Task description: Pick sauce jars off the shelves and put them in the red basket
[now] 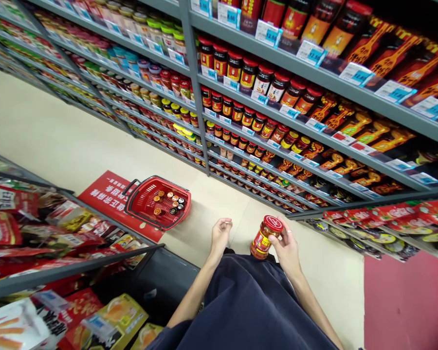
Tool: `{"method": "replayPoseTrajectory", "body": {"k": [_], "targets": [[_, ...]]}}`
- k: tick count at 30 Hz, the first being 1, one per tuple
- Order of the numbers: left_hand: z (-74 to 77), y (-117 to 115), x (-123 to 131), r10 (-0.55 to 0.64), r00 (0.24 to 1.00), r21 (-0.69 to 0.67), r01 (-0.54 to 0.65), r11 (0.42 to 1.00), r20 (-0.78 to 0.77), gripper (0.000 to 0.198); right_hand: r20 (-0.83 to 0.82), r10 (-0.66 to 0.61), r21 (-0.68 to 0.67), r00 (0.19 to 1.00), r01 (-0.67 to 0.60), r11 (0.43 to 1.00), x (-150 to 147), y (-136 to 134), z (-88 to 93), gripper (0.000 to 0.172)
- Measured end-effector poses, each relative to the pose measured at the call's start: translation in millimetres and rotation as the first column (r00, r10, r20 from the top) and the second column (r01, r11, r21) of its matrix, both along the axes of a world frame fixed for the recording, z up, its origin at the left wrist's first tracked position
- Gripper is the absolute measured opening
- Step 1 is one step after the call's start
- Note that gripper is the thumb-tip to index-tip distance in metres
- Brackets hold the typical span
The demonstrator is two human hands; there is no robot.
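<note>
My right hand grips a glass jar with a red lid and a yellow and red label, held slightly tilted in front of my body. To the left of the jar, my left hand is raised with its fingers curled together, touching nothing else; whether anything small is inside cannot be made out. On the floor at the left stands a red shopping basket with a black handle, holding several small round-topped items.
Tall grey shelves packed with jars and price tags run across the front. At the left, a rack of packaged food stands close to the basket and my left arm. More packets fill low shelves at the right. A red mat lies under the basket.
</note>
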State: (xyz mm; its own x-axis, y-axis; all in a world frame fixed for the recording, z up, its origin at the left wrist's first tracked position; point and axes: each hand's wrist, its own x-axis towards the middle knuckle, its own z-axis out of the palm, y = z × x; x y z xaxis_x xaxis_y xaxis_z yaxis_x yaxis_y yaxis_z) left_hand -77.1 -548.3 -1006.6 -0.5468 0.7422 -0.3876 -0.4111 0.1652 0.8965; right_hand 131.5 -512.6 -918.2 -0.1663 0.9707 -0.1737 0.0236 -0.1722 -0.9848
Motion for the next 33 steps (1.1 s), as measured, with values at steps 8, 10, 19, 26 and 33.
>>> {"method": "replayPoseTrajectory", "body": {"k": [8, 10, 19, 26, 33], "targets": [[-0.2, -7, -8, 0.044, 0.999, -0.015, -0.044, 0.999, 0.026, 0.031, -0.003, 0.005, -0.016, 1.0, -0.005, 1.0, -1, -2, -1.9, 0.08], [1.3, -9, -11, 0.031, 0.998, -0.017, -0.03, 0.999, 0.047, 0.036, -0.009, -0.006, -0.012, 1.0, 0.005, 1.0, -2, -2, -2.7, 0.079], [12.9, -13, -6, -0.149, 0.984, 0.051, 0.144, 0.988, 0.1, 0.046, -0.05, 0.029, -0.004, 0.998, -0.03, 1.0, -4, -4, -0.2, 0.08], [31.6, -13, 25, -0.478, 0.877, 0.158, 0.466, 0.87, 0.045, 0.035, -0.082, 0.046, 0.013, 0.996, -0.045, 0.999, -9, -3, 1.5, 0.075], [52.4, -10, 29, -0.701, 0.706, 0.234, 0.702, 0.673, -0.101, 0.047, -0.202, 0.098, 0.045, 0.974, -0.091, 0.995, -7, 2, 4.5, 0.076]]}}
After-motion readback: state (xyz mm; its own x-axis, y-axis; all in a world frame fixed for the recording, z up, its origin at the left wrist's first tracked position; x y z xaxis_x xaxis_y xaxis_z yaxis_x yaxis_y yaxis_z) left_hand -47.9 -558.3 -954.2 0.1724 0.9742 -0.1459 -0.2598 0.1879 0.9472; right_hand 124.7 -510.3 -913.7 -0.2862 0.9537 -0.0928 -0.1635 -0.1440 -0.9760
